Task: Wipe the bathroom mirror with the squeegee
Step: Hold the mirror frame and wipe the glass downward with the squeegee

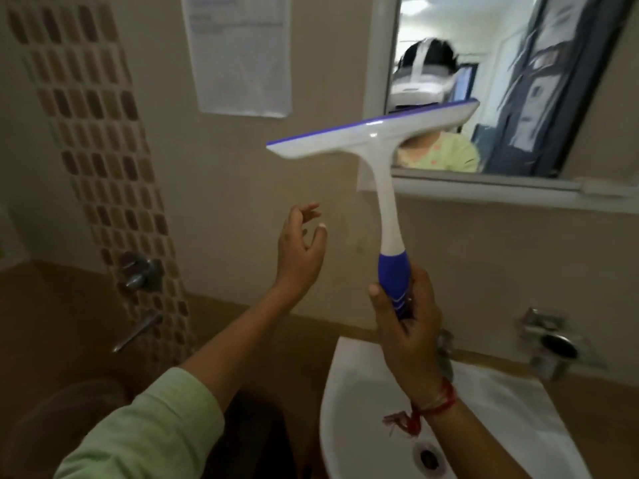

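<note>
Beige wall, behind the grip. Framed mirror, above and to the right of the grip; the glass reflects a person in a pale green top. White basin, directly below the grip. Mosaic tile strip, far left of the grip, carrying a metal valve. Paper sheet, fixed to the wall above and left of the grip. Squeegee, held upright and slightly tilted, with a white body and a blue-edged blade at the top. The blade's right end overlaps the mirror's lower left corner in view; whether it touches the glass cannot be told. Right hand, fingers and thumb wrapped round the blue lower handle. Left hand, just left of the grip and apart from the squeegee, fingers loosely curled, holding nothing. Red thread, tied at the right wrist below the grip. Drain, in the basin beneath the grip
</note>
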Demonstrator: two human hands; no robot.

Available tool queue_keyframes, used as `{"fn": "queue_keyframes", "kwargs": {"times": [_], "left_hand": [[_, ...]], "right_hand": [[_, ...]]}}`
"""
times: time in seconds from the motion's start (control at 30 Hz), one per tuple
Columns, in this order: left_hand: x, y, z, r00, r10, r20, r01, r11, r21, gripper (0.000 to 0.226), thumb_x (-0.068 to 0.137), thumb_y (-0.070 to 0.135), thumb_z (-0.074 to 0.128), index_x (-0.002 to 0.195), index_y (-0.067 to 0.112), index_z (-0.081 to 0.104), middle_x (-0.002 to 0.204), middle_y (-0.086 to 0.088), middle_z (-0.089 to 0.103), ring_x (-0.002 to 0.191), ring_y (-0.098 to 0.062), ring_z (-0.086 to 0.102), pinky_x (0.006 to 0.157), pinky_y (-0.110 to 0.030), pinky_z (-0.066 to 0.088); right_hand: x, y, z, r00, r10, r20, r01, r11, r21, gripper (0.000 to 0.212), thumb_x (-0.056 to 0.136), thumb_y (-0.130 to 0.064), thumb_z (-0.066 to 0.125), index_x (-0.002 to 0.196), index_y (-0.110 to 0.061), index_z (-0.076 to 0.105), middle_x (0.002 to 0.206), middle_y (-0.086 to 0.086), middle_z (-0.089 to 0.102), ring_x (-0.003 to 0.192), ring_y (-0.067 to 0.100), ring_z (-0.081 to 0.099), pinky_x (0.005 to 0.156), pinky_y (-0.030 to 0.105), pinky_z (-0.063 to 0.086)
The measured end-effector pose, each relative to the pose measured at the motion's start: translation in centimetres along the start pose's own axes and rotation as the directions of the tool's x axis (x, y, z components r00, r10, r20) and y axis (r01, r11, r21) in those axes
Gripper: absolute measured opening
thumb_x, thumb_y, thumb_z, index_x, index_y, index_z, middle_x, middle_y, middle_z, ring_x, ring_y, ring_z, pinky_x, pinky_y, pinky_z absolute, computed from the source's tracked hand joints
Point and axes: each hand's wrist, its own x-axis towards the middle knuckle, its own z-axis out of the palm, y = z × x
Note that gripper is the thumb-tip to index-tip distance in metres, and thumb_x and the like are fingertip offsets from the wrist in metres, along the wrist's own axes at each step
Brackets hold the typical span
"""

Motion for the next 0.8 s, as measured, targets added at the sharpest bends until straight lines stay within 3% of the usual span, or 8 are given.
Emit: {"fn": "queue_keyframes", "kwargs": {"times": [0.1,0.23,0.3,0.4,0.5,0.63,0.73,0.8], "left_hand": [[3.3,3.5,0.5,0.984,0.177,0.015,-0.178,0.984,0.030,0.019,0.090,0.020,0.049,0.108,0.019,0.057,0.106,0.002,0.061,0.102,-0.010,0.058,0.089,-0.030,0.048],[7.7,7.3,0.4,0.929,0.369,0.032,-0.371,0.924,0.099,0.010,0.092,0.022,0.053,0.087,0.022,0.062,0.078,0.006,0.065,0.076,-0.012,0.061,0.061,-0.021,0.041],[10.1,9.0,0.1,0.894,0.448,0.007,-0.446,0.888,0.113,0.012,0.092,0.024,0.054,0.085,0.019,0.062,0.074,0.004,0.064,0.073,-0.014,0.059,0.060,-0.020,0.037],[13.8,11.5,-0.1,0.847,0.530,-0.040,-0.521,0.842,0.140,0.010,0.089,0.021,0.056,0.089,0.015,0.064,0.084,0.003,0.064,0.083,-0.017,0.059,0.074,-0.029,0.042],[17.8,13.6,0.6,0.846,0.530,-0.065,-0.509,0.838,0.198,0.020,0.088,0.023,0.055,0.105,0.013,0.061,0.106,-0.006,0.062,0.102,-0.024,0.054,0.086,-0.032,0.038],[21.2,15.7,2.5,0.814,0.578,-0.062,-0.556,0.805,0.210,0.039,0.087,0.022,0.053,0.124,0.012,0.048,0.125,-0.011,0.050,0.115,-0.025,0.045,0.091,-0.032,0.032],[23.2,16.6,3.9,0.798,0.602,-0.018,-0.578,0.774,0.259,0.047,0.090,0.023,0.047,0.135,0.014,0.038,0.139,-0.009,0.041,0.127,-0.024,0.040,0.104,-0.041,0.033],[24.7,17.2,4.6,0.802,0.596,0.028,-0.574,0.758,0.309,0.049,0.093,0.022,0.042,0.140,0.016,0.031,0.149,-0.009,0.031,0.139,-0.026,0.027,0.115,-0.047,0.022]], "right_hand": [[3.2,-1.7,-1.5,0.995,-0.040,-0.086,0.036,0.999,-0.040,0.046,0.087,-0.051,0.052,0.119,-0.017,0.050,0.070,-0.020,0.053,0.051,0.002,0.049,0.048,0.018,0.044],[7.2,-4.3,-2.7,0.985,-0.114,-0.132,0.108,0.993,-0.055,0.045,0.088,-0.035,0.054,0.131,-0.031,0.039,0.068,-0.005,0.054,0.045,0.015,0.046,0.041,0.028,0.044],[9.3,-5.4,-3.3,0.980,-0.123,-0.157,0.118,0.992,-0.038,0.048,0.090,-0.033,0.051,0.134,-0.030,0.034,0.071,-0.001,0.055,0.046,0.020,0.045,0.041,0.031,0.043],[12.6,-6.5,-3.8,0.976,-0.138,-0.167,0.126,0.989,-0.082,0.048,0.093,-0.028,0.045,0.138,-0.024,0.027,0.083,0.000,0.055,0.051,0.013,0.046,0.045,0.027,0.043],[16.0,-7.3,-4.2,0.976,-0.142,-0.162,0.126,0.987,-0.104,0.043,0.097,-0.013,0.039,0.138,-0.020,0.028,0.079,0.000,0.050,0.048,0.003,0.043,0.043,0.016,0.039],[18.7,-8.1,-4.6,0.968,-0.168,-0.186,0.121,0.963,-0.242,0.045,0.095,-0.014,0.041,0.138,-0.024,0.031,0.106,0.013,0.051,0.061,0.015,0.048,0.049,0.017,0.044],[20.0,-9.0,-4.6,0.970,-0.196,-0.146,0.147,0.945,-0.292,0.046,0.097,-0.007,0.040,0.138,-0.025,0.028,0.122,0.019,0.046,0.067,0.016,0.050,0.053,0.013,0.048],[21.0,-9.6,-4.5,0.969,-0.218,-0.113,0.178,0.941,-0.288,0.049,0.098,-0.009,0.039,0.140,-0.029,0.023,0.128,0.019,0.043,0.070,0.017,0.052,0.054,0.016,0.050]]}}
